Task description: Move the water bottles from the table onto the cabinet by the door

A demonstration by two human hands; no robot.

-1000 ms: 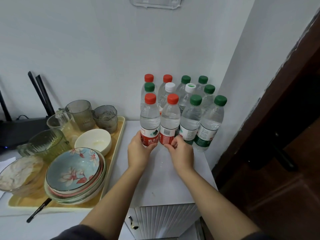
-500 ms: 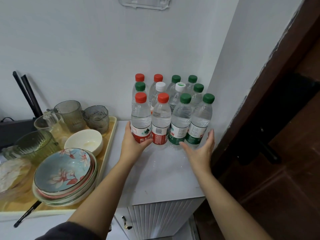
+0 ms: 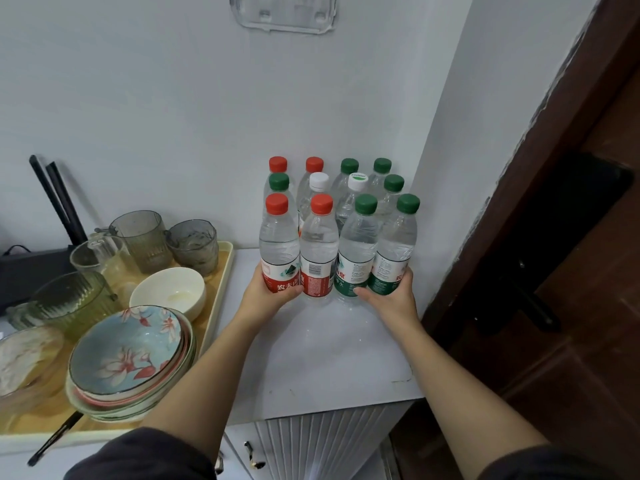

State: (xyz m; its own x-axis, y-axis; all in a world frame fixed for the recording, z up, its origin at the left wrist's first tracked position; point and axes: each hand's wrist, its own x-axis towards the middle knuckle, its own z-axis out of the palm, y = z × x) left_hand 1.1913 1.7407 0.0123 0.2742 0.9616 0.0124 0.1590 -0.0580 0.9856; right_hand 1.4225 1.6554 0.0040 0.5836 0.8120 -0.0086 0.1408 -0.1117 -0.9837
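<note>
In the head view, 12 water bottles [image 3: 341,220] stand upright in 3 rows of 4 on the white cabinet top [image 3: 329,358], packed touching into the corner, with the dark door [image 3: 571,306] at 3 o'clock of them. All appear full and capped.

The left hand [image 3: 266,299] is at 7 o'clock of the cluster, its thumb curled across the red label of the front-left bottle [image 3: 278,247] and its fingers hidden behind it. The right hand [image 3: 391,299] is at 5 o'clock, curled round the green label of the front-right bottle [image 3: 394,244]. The 2 hands bracket the front row between them.

Full bottles will likely feel fairly heavy for their size. The thin clear walls probably dent under a hard squeeze, and smooth plastic may slip. The labelled lower waist, where both hands sit, looks the best place to hold: low and less slick. Pushing high near the caps could topple a bottle into its neighbours.

At 9 o'clock a tray [image 3: 223,271] holds stacked bowls [image 3: 128,351] and glass cups [image 3: 142,237], so sideways slack looks small.
</note>
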